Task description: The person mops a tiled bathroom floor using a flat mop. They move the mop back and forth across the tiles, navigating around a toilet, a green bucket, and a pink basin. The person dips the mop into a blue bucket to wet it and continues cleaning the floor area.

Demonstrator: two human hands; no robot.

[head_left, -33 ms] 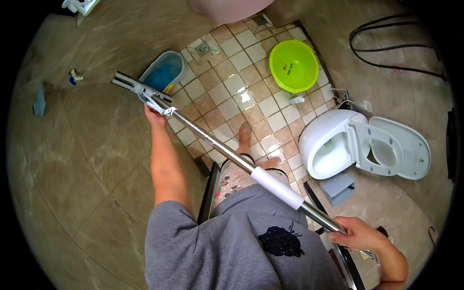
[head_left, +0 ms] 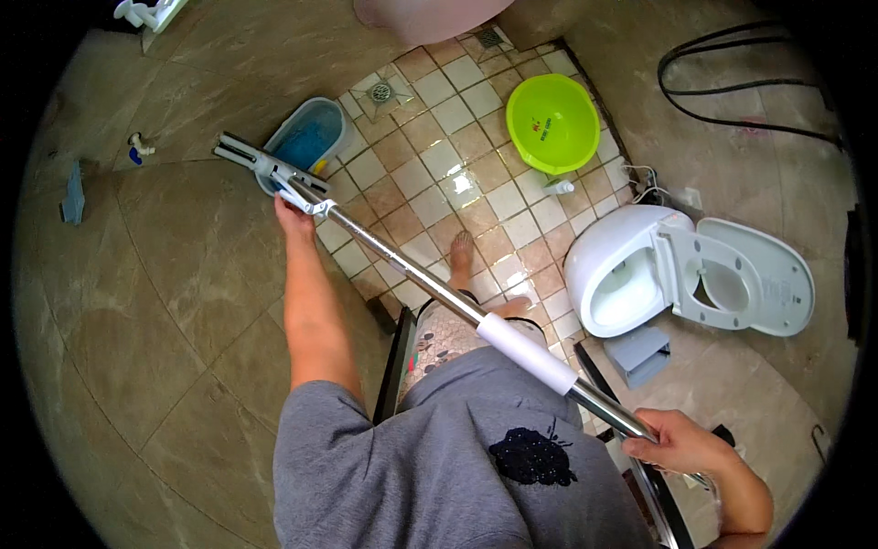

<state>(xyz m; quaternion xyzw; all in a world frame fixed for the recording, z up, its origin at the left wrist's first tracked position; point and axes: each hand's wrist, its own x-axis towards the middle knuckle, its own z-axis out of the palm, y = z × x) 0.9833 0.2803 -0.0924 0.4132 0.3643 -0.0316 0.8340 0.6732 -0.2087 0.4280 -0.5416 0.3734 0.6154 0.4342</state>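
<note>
Because the mop (head_left: 425, 274) slants across in front of you, your hands seem spaced to share its weight: your right hand (head_left: 681, 444) wraps the pole (head_left: 608, 412) near its end, while your left hand (head_left: 294, 220) meets the hinged head (head_left: 265, 164), its fingers too hidden to tell their grip. The head appears over the grey tub (head_left: 345, 137).

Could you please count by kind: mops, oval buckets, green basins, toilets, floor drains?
Long silver metal mop with white sleeve: 1
Pale grey oval plastic bucket: 1
Lime-green round plastic basin: 1
Glossy white toilet: 1
Grey grated floor drains: 2
Total: 6
</note>
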